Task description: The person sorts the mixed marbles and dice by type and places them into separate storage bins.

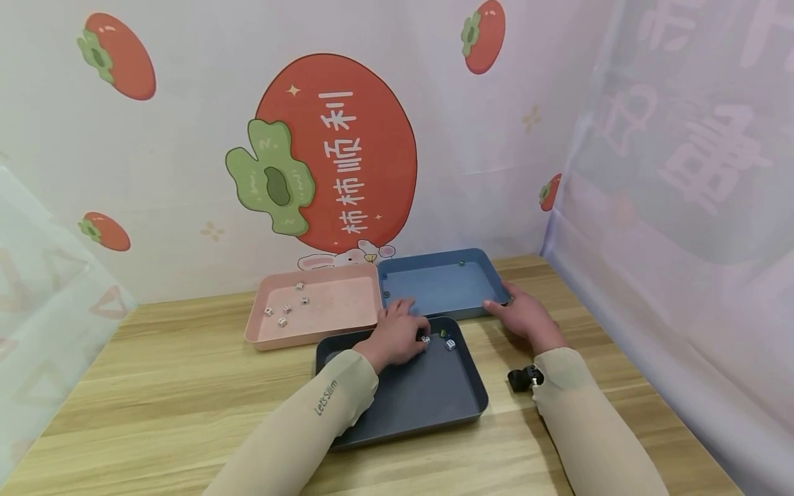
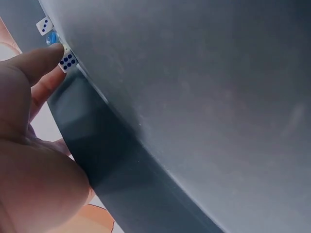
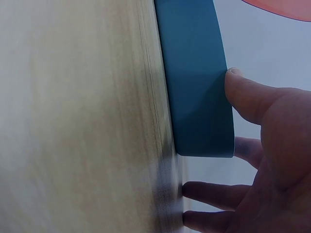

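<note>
My left hand (image 1: 397, 334) reaches over the dark grey tray (image 1: 428, 396), pinching a white die (image 2: 68, 61) between thumb and forefinger near the far wall. Beside it lie another white die (image 1: 451, 344) and a small green die (image 1: 443, 333); a clear blue die (image 2: 52, 37) also shows in the left wrist view. At the front right corner of the blue tray (image 1: 443, 281), my right hand (image 1: 527, 318) holds the corner, thumb at the rim. Its forefinger is partly hidden behind the tray, and the other fingers extend down to the table.
A pink tray (image 1: 338, 303) with several white dice (image 1: 287, 308) stands left of the blue tray. Small dark dice (image 1: 387, 294) lie along the blue tray's edges. A black object (image 1: 522, 378) sits by the right sleeve. Printed sheets (image 1: 186, 172) hang behind the wooden table (image 1: 205, 386).
</note>
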Available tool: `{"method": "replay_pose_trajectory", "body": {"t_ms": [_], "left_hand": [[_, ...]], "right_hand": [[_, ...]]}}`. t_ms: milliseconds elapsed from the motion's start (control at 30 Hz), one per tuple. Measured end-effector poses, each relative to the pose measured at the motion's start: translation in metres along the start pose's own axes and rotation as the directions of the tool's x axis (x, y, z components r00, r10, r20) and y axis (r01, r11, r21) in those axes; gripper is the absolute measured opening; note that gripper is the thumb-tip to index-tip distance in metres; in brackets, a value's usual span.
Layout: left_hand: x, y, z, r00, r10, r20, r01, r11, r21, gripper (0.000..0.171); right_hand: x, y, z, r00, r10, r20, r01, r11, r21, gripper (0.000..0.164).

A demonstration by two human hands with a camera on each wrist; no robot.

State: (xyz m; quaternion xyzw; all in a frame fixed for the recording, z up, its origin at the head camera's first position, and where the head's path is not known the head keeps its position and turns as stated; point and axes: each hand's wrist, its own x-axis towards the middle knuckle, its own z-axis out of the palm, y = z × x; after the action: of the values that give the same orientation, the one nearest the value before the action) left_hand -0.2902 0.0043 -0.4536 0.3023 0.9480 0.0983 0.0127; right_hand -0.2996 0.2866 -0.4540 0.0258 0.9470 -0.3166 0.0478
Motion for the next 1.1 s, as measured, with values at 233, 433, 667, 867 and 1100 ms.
{"method": "replay_pose_trajectory", "body": {"t_ms": [233,433,667,867,1100], "left_hand": [[-0.0005,0.0004,-0.0007,1.0,0.003,0.017,-0.003,1.0,0.008,0.008],[0.0003,0.0003,0.0014,0.999,0.026,0.026,-0.027,0.999,0.022,0.017],[0.0002,0.0002,0.0022,0.999,0.032,0.039,-0.033,0.999,0.02,0.015],[0.0009,-0.0005,0.0037,0.999,0.017,0.038,-0.018,1.0,0.02,0.011],[0.0009,0.0,0.0033,0.999,0.023,0.03,-0.023,0.999,0.022,0.009]], "right_hand": [[0.0002,-0.0009,0.0004,1.0,0.013,-0.001,-0.013,1.0,0.007,0.09],[0.0004,-0.0013,0.0,1.0,0.017,0.004,-0.017,1.0,0.013,0.089],[-0.0013,-0.0015,-0.0009,1.0,0.022,0.008,-0.023,1.0,0.013,0.09],[-0.0002,-0.0017,-0.0001,1.0,0.022,0.007,-0.022,1.0,0.003,0.089],[-0.0003,-0.0022,0.0003,1.0,0.024,0.009,-0.024,1.0,0.005,0.089]]}}
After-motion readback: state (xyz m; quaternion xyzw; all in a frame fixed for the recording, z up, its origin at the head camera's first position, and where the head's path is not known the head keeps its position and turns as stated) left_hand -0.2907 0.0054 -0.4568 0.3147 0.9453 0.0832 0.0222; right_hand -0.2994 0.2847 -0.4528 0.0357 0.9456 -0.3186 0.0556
